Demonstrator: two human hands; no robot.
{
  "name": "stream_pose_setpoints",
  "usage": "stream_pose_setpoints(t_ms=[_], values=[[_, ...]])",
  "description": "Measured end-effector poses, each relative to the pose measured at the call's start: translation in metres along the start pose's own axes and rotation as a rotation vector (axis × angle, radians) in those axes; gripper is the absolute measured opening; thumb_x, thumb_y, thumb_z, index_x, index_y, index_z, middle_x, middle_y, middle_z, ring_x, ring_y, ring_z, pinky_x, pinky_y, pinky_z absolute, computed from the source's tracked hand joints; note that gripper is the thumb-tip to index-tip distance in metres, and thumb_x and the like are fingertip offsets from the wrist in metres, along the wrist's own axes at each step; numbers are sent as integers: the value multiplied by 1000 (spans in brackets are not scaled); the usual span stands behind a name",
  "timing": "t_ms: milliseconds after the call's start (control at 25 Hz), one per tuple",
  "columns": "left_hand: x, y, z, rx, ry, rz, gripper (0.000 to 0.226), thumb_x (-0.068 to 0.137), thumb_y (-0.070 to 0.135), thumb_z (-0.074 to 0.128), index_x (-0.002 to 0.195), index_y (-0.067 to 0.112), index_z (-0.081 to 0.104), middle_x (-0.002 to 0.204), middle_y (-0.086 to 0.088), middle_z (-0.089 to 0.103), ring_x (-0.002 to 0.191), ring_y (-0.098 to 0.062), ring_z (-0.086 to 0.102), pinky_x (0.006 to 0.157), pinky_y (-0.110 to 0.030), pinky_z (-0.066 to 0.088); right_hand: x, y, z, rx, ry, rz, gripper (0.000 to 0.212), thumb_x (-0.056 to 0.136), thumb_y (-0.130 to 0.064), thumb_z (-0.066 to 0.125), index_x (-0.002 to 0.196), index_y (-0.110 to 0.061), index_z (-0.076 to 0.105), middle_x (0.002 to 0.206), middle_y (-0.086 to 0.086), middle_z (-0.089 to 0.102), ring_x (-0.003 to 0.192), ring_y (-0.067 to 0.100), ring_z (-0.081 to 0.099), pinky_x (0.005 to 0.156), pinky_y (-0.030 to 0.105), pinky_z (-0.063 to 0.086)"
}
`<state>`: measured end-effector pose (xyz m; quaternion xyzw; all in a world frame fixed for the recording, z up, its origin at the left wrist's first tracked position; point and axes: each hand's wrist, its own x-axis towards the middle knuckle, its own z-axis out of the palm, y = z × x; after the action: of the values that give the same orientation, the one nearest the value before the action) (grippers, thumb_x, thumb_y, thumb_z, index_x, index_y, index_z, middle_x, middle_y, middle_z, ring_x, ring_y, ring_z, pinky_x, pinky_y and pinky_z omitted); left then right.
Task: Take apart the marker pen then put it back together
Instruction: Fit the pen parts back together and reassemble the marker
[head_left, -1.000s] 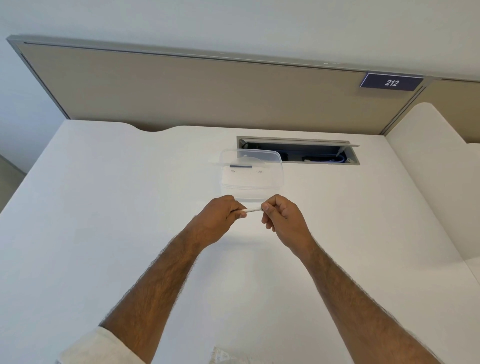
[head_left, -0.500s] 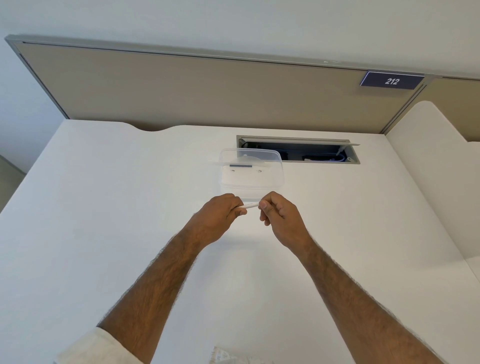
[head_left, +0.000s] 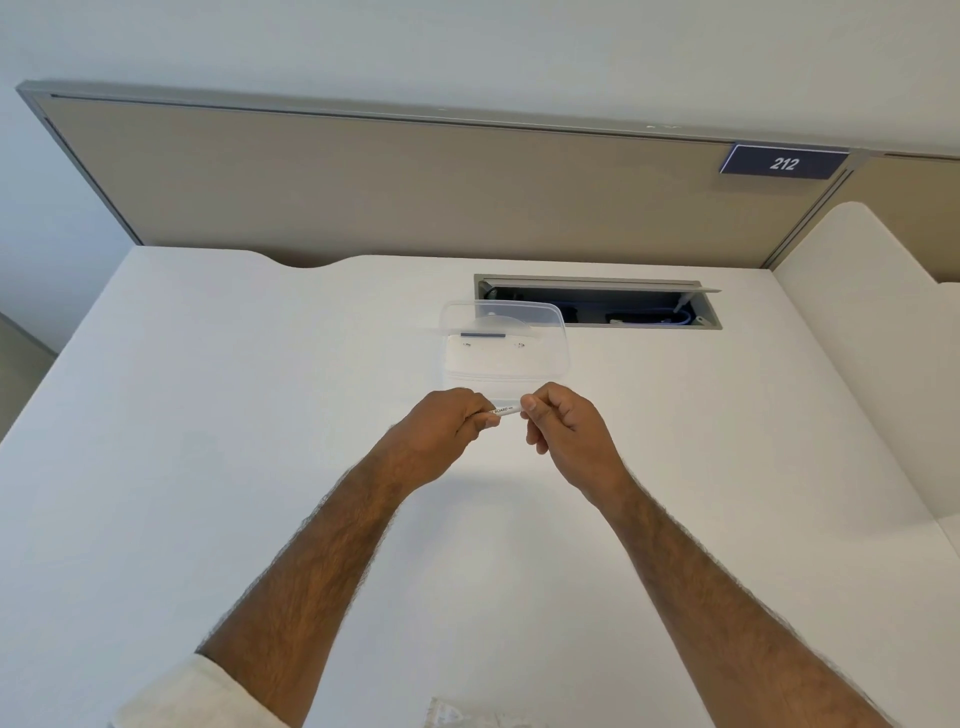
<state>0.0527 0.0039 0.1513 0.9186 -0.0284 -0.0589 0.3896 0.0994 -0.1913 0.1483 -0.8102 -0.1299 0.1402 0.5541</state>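
Observation:
A white marker pen (head_left: 505, 410) with dark lettering is held level above the white desk (head_left: 208, 415), just in front of a clear plastic box. My left hand (head_left: 441, 431) is closed around its left end. My right hand (head_left: 563, 426) pinches its right end between thumb and fingers. Only a short stretch of the barrel shows between the two hands; both ends are hidden in the fingers.
A clear plastic box (head_left: 506, 358) with its lid (head_left: 501, 322) tipped up stands right behind the hands. An open cable hatch (head_left: 597, 306) lies at the back of the desk. A beige partition (head_left: 389, 187) closes the far edge, and a white divider (head_left: 862, 322) rises on the right.
Both hands have drifted slightly up and away from me with the marker. The gap between them stays small, and the grip on each end is unchanged.

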Motion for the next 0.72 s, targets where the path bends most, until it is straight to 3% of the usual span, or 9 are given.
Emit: stream_pose_setpoints(t_ms=[120,240,400,560,720], values=[[0,0,0,33,1,3,22,105,28,52,99,16,68,84,7,61,81,-20,58,75,-40,51,0,4,0,-22,-2,-7,25,102,-20,54,83,-5,57,65,4,62,58,12,53,57,24,46],[1,5,1,97,42,-18,15,101,29,57,92,21,67,81,10,59,77,-15,55,66,-33,43,-2,6,3,-12,20,-2,34,104,-24,53,76,-4,53,60,5,58,56,14,49,55,30,42],[1,2,-3,45,52,-36,9,97,32,65,94,26,71,85,11,60,78,-8,54,66,-30,43,-4,5,6,22,13,22,41,103,-30,55,74,-1,55,57,8,56,50,14,47,51,28,40],[1,-3,-2,53,-12,13,20,104,26,55,107,16,72,89,5,57,84,-17,55,78,-38,49,-2,6,1,20,-8,16,29,101,-25,58,84,-2,61,64,6,63,55,13,52,55,22,44],[1,-2,1,42,28,-32,12,100,26,60,96,22,70,86,9,57,79,-11,55,76,-40,50,-1,8,2,12,-33,32,20,100,-20,59,87,-4,62,69,8,66,58,13,56,57,19,46]])
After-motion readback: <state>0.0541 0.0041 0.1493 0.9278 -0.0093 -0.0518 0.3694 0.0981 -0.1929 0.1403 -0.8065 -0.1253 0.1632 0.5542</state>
